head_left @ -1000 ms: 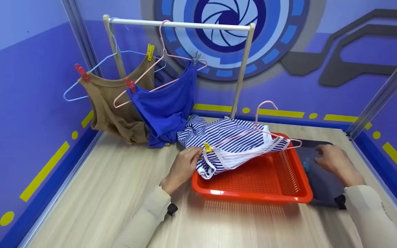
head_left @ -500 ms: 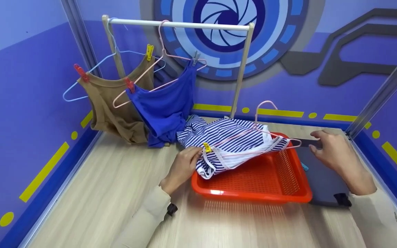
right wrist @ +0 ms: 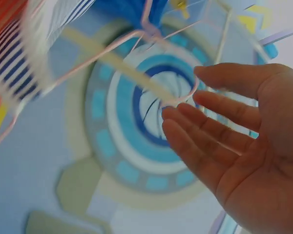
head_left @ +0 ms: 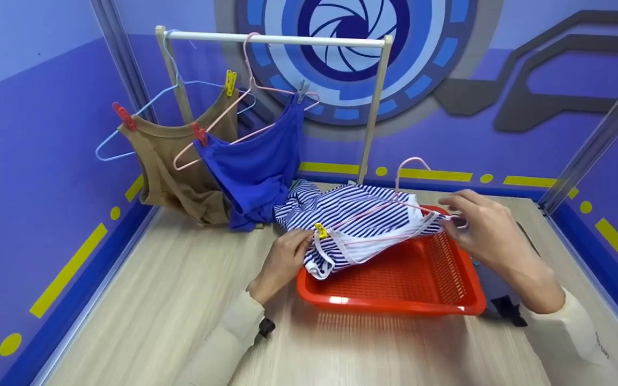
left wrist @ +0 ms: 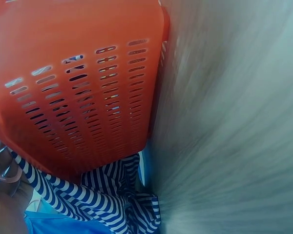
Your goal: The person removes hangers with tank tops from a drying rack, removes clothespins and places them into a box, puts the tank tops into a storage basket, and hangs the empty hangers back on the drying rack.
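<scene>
A navy-and-white striped sleeveless top point(head_left: 362, 212) hangs loosely on a pink hanger point(head_left: 398, 179) and lies over the red basket point(head_left: 389, 306). A yellow clothespin point(head_left: 321, 230) is clipped at the top's left end. Beside that clip my left hand point(head_left: 282, 262) pinches the hanger's left end with the cloth; the exact contact is partly hidden. My right hand point(head_left: 488, 230) is by the hanger's right end, in front of it in the head view. In the right wrist view its fingers point(right wrist: 205, 129) are spread and relaxed, gripping nothing.
Behind stands a rack with a white rod point(head_left: 314, 40). From it hang a brown garment point(head_left: 180, 161) and a blue one point(head_left: 258, 161), each clipped to its hanger. A dark grey mat point(head_left: 494, 281) with a small light-blue item lies right of the basket.
My right hand has moved left from over the dark mat to the hanger's right end, its fingers more extended. The left hand and the striped top stay in place.
</scene>
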Demonstrator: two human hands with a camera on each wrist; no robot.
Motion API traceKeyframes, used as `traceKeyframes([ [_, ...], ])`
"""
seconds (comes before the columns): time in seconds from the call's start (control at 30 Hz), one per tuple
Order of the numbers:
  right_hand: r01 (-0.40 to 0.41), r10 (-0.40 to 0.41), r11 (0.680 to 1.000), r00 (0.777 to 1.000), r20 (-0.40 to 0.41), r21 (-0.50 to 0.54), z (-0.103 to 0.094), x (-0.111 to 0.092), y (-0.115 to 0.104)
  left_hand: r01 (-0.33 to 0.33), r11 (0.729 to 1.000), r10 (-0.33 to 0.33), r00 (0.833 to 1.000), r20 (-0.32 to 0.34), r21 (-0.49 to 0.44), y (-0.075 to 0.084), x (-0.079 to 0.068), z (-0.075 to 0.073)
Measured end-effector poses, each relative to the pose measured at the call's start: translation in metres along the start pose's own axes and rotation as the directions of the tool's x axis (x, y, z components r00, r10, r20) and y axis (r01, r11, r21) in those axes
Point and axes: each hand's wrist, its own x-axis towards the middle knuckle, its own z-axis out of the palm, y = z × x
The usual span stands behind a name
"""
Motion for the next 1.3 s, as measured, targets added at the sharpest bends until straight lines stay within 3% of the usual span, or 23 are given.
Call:
traceKeyframes([
  [0.33,0.125,-0.136,0.983,0.988,0.070,0.135,0.032,0.023,-0.040,-0.017,1.000,0.017,1.000,-0.020,-0.010,-0.001,-0.001,0.001],
  [0.6,0.190,-0.221,0.965,0.961,0.164,0.183,0.062,0.040,-0.069,-0.025,1.000,0.025,1.000,-0.012,-0.002,0.001,0.001,0.001],
  [0.83,0.291,-0.329,0.932,0.929,0.168,0.217,0.086,0.058,-0.082,-0.022,1.000,0.022,1.000,-0.010,0.006,0.003,0.001,-0.004],
  [1.1,0.315,-0.359,0.928,0.900,0.246,0.201,0.119,0.068,-0.093,-0.022,1.000,0.022,1.000,-0.007,-0.001,0.001,0.002,-0.002],
  [1.3,0.307,-0.348,0.935,0.890,0.296,0.176,0.128,0.072,-0.101,-0.023,1.000,0.023,1.000,-0.014,0.002,0.002,0.001,-0.001],
])
